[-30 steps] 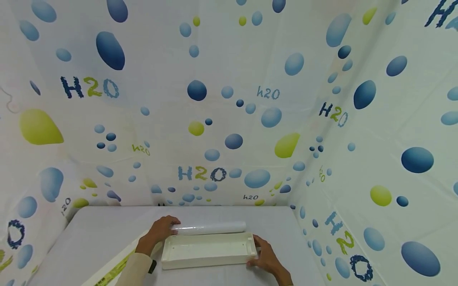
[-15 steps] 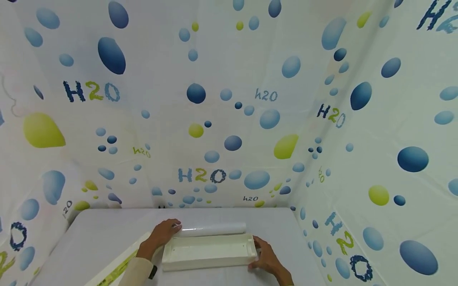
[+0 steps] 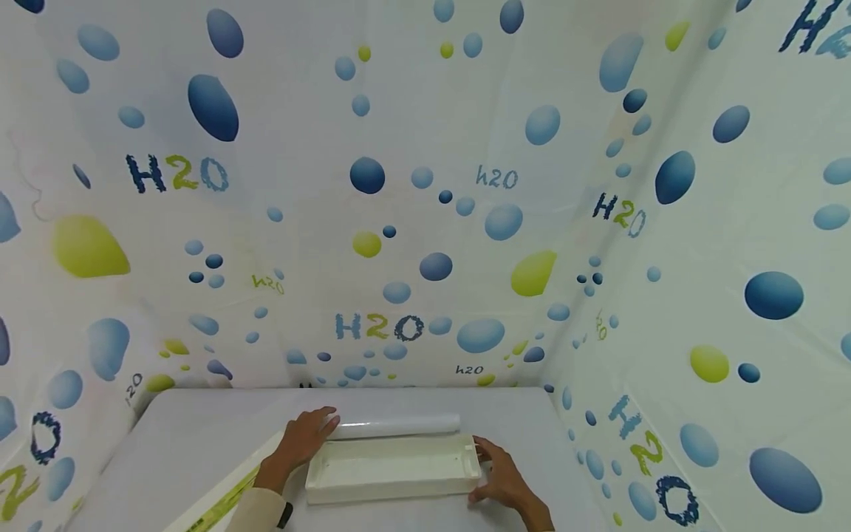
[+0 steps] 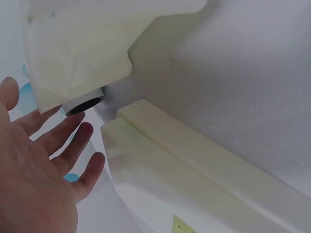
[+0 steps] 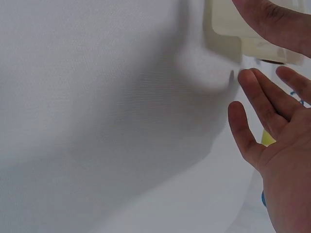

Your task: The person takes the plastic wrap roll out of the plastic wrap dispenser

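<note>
A shallow cream tray-like box [image 3: 392,467] lies lengthwise on the table. Right behind it is a roll of clear plastic film [image 3: 402,425], whose hollow tube end [image 4: 86,104] shows in the left wrist view. My left hand [image 3: 302,441] is at the left ends of box and roll, its fingers loosely spread beside the tube end. At the box's right end is my right hand [image 3: 500,473], thumb by the front corner and fingers by the back one. In the right wrist view its fingers are extended, with the thumb overlapping the box [image 5: 223,22].
A long cream cover [image 4: 160,160] with a yellow-green label [image 3: 222,506] lies slanting at the left, partly behind the left forearm. White table [image 3: 219,421] surrounds these things. Curtains [image 3: 425,222] printed with blue and green drops stand at the back and sides.
My left hand has shifted slightly right over the roll's left end, its thumb now showing there. The head view has tilted slightly. Box and right hand have stayed in place.
</note>
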Action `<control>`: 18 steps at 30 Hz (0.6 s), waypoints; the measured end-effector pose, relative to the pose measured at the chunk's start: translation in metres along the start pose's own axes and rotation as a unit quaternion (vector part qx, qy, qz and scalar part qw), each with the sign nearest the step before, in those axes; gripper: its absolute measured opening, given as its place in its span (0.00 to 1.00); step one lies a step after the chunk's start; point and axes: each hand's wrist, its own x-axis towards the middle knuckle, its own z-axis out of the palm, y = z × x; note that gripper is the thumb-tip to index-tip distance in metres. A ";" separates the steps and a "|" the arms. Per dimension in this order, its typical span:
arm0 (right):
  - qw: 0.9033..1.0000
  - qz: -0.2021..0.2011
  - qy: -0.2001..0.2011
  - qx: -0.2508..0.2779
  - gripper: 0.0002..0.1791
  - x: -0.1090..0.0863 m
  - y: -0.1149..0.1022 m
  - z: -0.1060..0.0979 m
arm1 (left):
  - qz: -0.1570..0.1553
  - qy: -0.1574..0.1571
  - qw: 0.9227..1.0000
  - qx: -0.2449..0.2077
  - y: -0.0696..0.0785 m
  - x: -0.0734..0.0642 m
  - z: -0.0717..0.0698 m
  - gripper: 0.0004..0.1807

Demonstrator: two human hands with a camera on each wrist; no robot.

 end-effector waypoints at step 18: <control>0.999 0.009 0.019 -0.038 0.55 -0.007 0.000 -0.021 | 0.013 0.057 0.997 0.048 0.003 -0.012 -0.017 0.28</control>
